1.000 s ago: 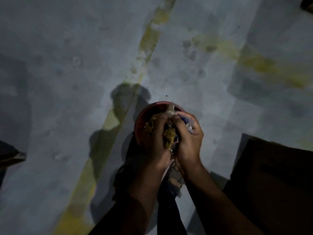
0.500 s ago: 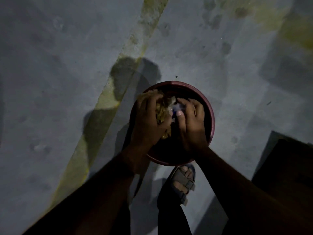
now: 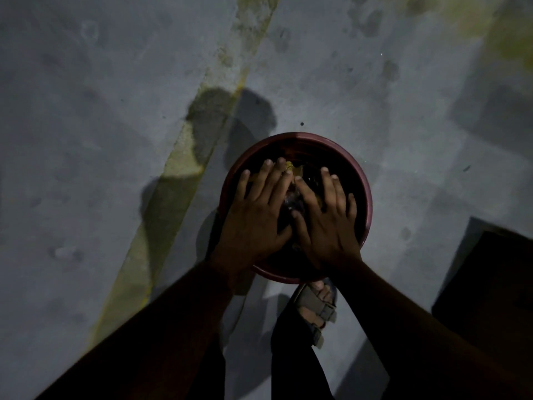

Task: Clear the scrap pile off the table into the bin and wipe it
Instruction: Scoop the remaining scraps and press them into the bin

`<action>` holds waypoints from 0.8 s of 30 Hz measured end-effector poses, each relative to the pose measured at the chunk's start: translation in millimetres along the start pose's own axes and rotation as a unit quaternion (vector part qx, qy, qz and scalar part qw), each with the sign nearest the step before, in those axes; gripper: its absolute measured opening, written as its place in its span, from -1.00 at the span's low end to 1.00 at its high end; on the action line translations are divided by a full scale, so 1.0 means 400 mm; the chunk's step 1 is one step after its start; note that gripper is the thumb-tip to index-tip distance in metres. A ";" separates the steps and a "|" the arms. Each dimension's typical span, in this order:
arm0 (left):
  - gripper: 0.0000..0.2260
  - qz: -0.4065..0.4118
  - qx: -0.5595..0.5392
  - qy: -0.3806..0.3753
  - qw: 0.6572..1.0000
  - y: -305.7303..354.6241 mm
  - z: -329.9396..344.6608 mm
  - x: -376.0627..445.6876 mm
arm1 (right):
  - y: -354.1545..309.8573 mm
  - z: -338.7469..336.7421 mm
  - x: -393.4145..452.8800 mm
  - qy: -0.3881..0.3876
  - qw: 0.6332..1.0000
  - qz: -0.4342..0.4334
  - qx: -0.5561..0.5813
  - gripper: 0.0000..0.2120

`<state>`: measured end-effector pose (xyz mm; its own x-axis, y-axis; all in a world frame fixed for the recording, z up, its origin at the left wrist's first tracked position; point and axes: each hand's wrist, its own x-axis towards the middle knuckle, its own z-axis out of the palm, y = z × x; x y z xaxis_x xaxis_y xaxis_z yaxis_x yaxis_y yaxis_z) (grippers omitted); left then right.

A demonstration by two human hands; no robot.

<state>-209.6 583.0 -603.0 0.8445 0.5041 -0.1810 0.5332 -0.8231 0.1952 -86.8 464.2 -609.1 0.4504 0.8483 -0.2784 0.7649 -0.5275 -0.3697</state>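
Two hands, the left hand (image 3: 253,217) and right hand (image 3: 326,223), hover flat with fingers spread and holding nothing over the round dark-red plastic bin (image 3: 367,197) on the grey concrete floor (image 3: 86,140). Yellowish scraps (image 3: 291,168) lie inside by its far rim. No writing is readable.

A single head-worn wide-angle camera looks steeply down, close above a red bin (image 3: 367,194) on the grey floor (image 3: 86,168).
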 end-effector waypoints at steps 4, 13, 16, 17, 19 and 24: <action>-0.24 -0.020 -0.021 0.022 0.999 0.005 -0.080 -0.027 | -0.029 -0.050 -0.031 0.039 0.999 0.000 -0.031 -0.43; -0.33 -0.046 -0.054 0.053 0.996 0.065 -0.567 -0.162 | -0.242 -0.470 -0.207 0.044 0.996 0.075 0.001 -0.46; -0.31 -0.003 -0.061 0.008 0.998 0.117 -0.786 -0.220 | -0.336 -0.661 -0.308 0.027 0.996 0.084 0.018 -0.45; -0.31 0.015 -0.060 -0.003 0.998 0.133 -0.846 -0.235 | -0.363 -0.712 -0.336 0.025 0.996 0.085 0.017 -0.44; -0.32 0.053 -0.052 -0.007 0.997 0.166 -0.977 -0.281 | -0.422 -0.826 -0.415 0.038 0.995 0.092 0.003 -0.43; -0.36 0.182 -0.047 -0.015 0.982 0.273 -1.217 -0.405 | -0.538 -1.046 -0.642 0.090 0.986 0.140 0.006 -0.42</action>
<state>-263.4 538.5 -83.1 0.9789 0.1716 -0.1107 0.1995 -0.9192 0.3395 -174.5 379.4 -87.3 0.7182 0.6633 -0.2102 0.5939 -0.7418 -0.3114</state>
